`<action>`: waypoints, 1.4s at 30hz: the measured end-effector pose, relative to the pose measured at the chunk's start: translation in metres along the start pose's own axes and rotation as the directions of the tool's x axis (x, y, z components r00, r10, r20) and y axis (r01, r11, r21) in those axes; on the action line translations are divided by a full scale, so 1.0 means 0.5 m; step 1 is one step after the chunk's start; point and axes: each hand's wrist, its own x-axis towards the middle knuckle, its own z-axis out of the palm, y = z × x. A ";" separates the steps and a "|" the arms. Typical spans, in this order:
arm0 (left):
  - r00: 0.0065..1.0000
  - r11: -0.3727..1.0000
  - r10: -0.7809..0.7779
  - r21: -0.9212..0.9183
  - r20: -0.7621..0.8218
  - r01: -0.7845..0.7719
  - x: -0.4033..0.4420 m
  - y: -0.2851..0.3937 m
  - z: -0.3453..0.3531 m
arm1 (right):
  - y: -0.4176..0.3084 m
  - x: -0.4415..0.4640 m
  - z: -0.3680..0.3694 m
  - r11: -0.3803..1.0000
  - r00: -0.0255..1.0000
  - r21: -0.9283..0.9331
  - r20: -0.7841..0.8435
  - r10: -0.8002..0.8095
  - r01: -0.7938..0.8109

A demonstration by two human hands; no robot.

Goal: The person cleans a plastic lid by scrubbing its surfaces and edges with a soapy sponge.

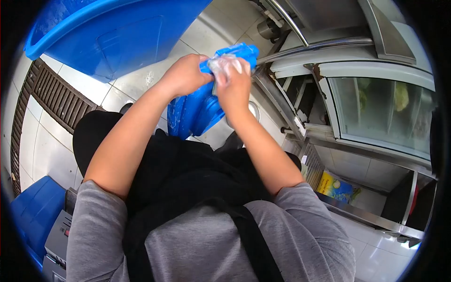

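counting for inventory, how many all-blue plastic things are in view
3: the large tub at upper left, the piece at the left hand and right hand, and the container at lower left. More may be hidden.

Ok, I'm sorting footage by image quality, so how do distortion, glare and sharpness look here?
Head view: strong fisheye, with black corners and a bowed drain grate; head view: bright highlights along the metal rail; head view: foam-covered right hand looks a little soft, perhaps motion blur; head view: contents behind the glass look hazy.
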 end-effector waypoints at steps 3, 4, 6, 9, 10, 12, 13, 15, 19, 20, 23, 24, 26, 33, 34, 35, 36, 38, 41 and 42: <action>1.000 1.000 -0.012 0.028 0.010 0.011 -0.003 -0.003 0.006 | 0.051 0.019 -0.013 0.973 0.974 0.034 -0.009 0.227 -0.227; 0.998 0.998 -0.056 0.009 0.027 0.056 -0.005 0.004 0.009 | 0.077 0.027 -0.019 0.888 0.889 0.026 0.007 0.458 -0.458; 0.999 0.999 -0.033 0.008 0.033 0.033 -0.006 0.010 0.009 | 0.084 0.021 -0.012 0.820 0.828 0.163 -0.028 0.560 -0.549; 0.999 1.000 -0.013 0.027 0.044 0.012 0.000 0.010 0.009 | 0.008 0.007 -0.002 0.969 0.974 0.146 -0.081 0.212 -0.199; 0.999 1.000 -0.015 -0.011 0.039 0.016 -0.003 0.011 0.011 | 0.030 0.016 -0.005 0.970 0.974 0.146 -0.087 0.210 -0.196; 0.999 0.999 -0.014 -0.045 0.031 0.015 -0.005 0.013 0.015 | 0.081 0.053 -0.020 0.683 0.736 0.354 0.020 0.677 -0.638; 1.000 1.000 0.021 -0.008 -0.003 -0.021 -0.008 0.013 0.022 | 0.088 0.058 -0.022 0.650 0.707 0.403 -0.010 0.707 -0.644; 0.997 0.998 0.060 0.029 -0.047 -0.059 -0.005 0.013 0.020 | 0.052 0.024 -0.001 0.857 0.862 0.251 -0.130 0.491 -0.450; 0.999 0.999 0.035 0.032 -0.003 -0.035 -0.009 0.035 0.012 | 0.058 0.045 -0.019 0.867 0.870 0.286 -0.168 0.464 -0.408; 1.000 0.999 0.022 0.027 0.002 -0.023 -0.013 0.042 0.013 | 0.086 0.067 -0.027 0.610 0.686 0.502 -0.044 0.726 -0.614; 0.996 0.990 0.061 0.128 -0.063 -0.053 -0.018 0.043 0.015 | 0.061 0.049 -0.016 0.787 0.804 0.369 -0.151 0.575 -0.494; 0.995 0.991 0.062 0.125 -0.073 -0.052 -0.016 0.044 0.011 | 0.033 0.032 -0.010 0.932 0.909 0.147 -0.215 0.358 -0.332; 0.996 0.982 0.062 0.184 -0.065 -0.049 -0.015 0.044 0.005 | 0.017 0.039 -0.020 0.964 0.949 0.123 -0.184 0.254 -0.234; 0.999 0.978 0.021 0.208 -0.031 -0.014 -0.019 0.053 -0.001 | 0.009 0.058 -0.042 0.995 0.984 -0.060 -0.151 -0.090 0.082; 0.999 0.980 0.024 0.196 -0.037 -0.016 -0.021 0.053 0.002 | 0.034 0.064 -0.043 0.995 0.985 -0.060 -0.150 -0.088 0.080; 0.999 0.982 0.028 0.186 -0.042 -0.019 -0.023 0.054 0.005 | 0.079 0.080 -0.047 0.991 0.978 0.010 -0.165 0.130 -0.130; 0.999 0.982 0.027 0.186 -0.041 -0.019 -0.028 0.059 0.005 | 0.089 0.096 -0.055 0.940 0.926 0.080 -0.164 0.341 -0.332; 0.999 0.981 -0.042 0.188 -0.031 0.047 -0.034 0.073 0.004 | 0.086 0.086 -0.056 0.937 0.924 0.106 -0.163 0.346 -0.332; 0.996 0.965 0.008 0.261 -0.091 0.016 -0.026 0.057 0.010 | 0.002 0.049 -0.052 0.988 0.988 -0.036 -0.035 -0.150 0.149; 0.996 0.966 0.012 0.257 -0.087 0.011 -0.024 0.060 0.012 | 0.010 0.048 -0.054 0.988 0.988 -0.042 -0.034 -0.149 0.147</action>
